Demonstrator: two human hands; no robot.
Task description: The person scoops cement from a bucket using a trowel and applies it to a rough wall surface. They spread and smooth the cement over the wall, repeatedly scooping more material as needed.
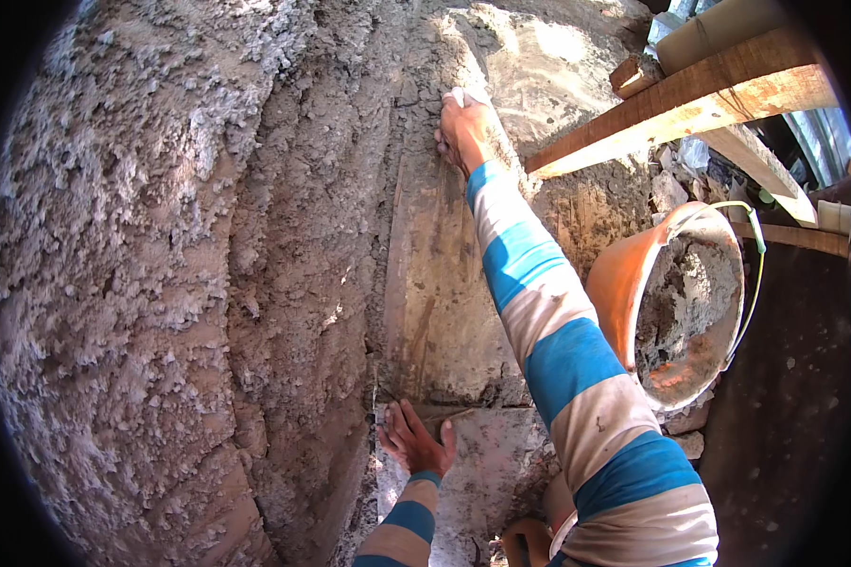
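My right hand (465, 132) is stretched far ahead, its fingers curled closed over the far part of the wooden planks. What it holds, if anything, is hidden under the fingers; a pale patch shows at the knuckles. Closer in, my left hand (416, 439) lies with fingers and thumb apart near the seam between a long wooden board (435, 302) and a greyish board (473, 463). Along the left edge of these boards runs a rough, wet-looking grey-brown mortar surface (303, 255).
An orange bucket (616, 283) with mortar inside and a thin handle stands right of my right arm. Wooden beams (700, 104) cross at the upper right above rubble (671, 189). A brown, handle-like object (528, 543) sits at the lower edge.
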